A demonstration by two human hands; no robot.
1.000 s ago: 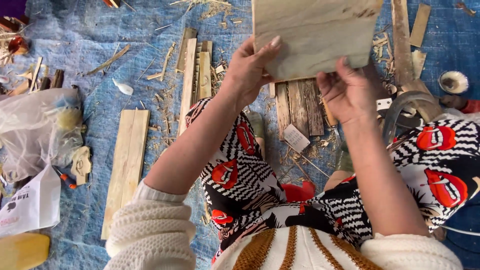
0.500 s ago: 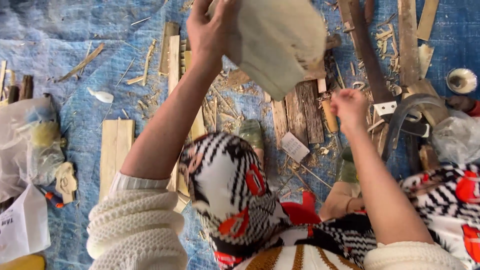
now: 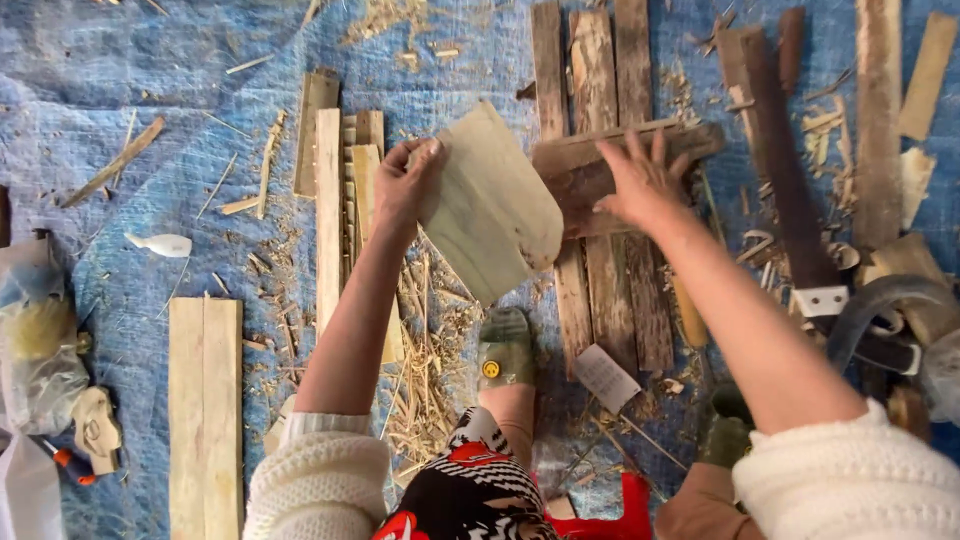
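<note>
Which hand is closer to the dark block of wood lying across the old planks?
Right. The right hand rests flat on the dark wood block. The left hand is off to the block's left, gripping a pale flat board.

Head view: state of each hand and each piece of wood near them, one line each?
left hand: gripping the pale flat board by its edge
pale flat board: held up, tilted, off the ground
right hand: open, fingers spread, resting on the dark plank
dark plank: lying crosswise on the weathered slats
weathered slats: flat on the blue tarp, side by side
</note>
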